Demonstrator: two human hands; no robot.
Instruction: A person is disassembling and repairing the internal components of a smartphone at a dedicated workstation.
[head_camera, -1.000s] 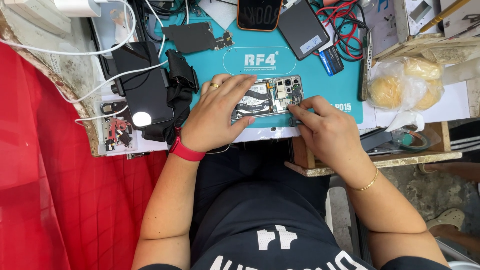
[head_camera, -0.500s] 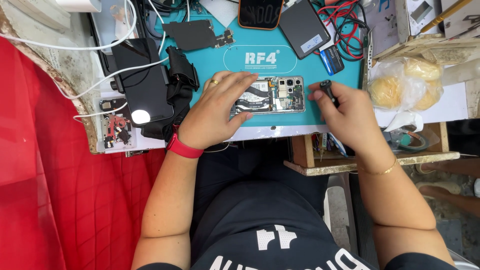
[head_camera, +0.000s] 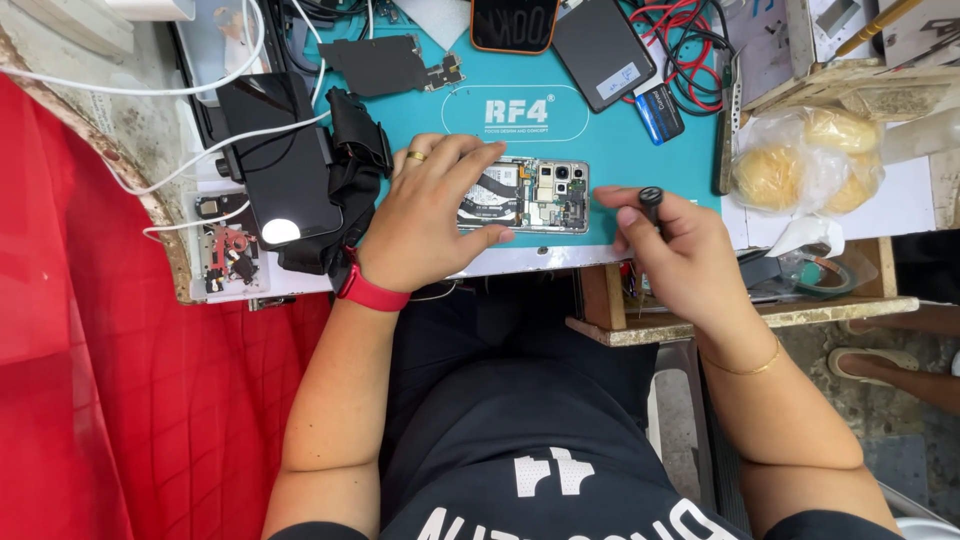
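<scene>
An opened smartphone (head_camera: 535, 195) with its back off lies on a teal work mat (head_camera: 620, 150), showing camera modules and circuit parts. My left hand (head_camera: 425, 215), with a gold ring and a red wristband, rests on the phone's left half and holds it down. My right hand (head_camera: 670, 250) is to the right of the phone, off it, gripping a small black screwdriver (head_camera: 651, 200) upright between the fingers.
A black phone (head_camera: 285, 165) with a white cable lies left of the mat. A removed black cover (head_camera: 380, 65), two more phones (head_camera: 600, 40) and red wires (head_camera: 690, 35) sit at the back. A plastic bag of buns (head_camera: 805, 160) lies at the right.
My right hand has lifted the screwdriver off the phone's right end and drawn back to the right. My left hand stays on the phone.
</scene>
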